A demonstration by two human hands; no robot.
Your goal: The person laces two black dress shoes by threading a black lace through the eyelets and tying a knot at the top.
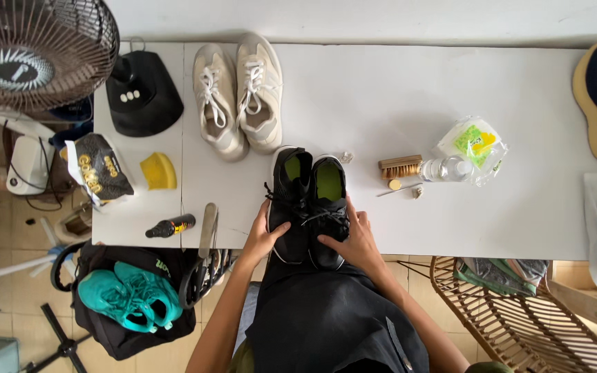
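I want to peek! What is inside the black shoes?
Each of the black shoes shows a green insole at the heel opening. The toe ends inside are hidden by laces and both hands, left hand and right hand.

Both bare forearms reach forward from the lap, converging toward the pair of black shoes (309, 207). The left hand (260, 238) cups the pair's left side, fingers curled against it. The right hand (354, 238) lies over the right shoe's toe end, fingers spread, thumb pointing inward.
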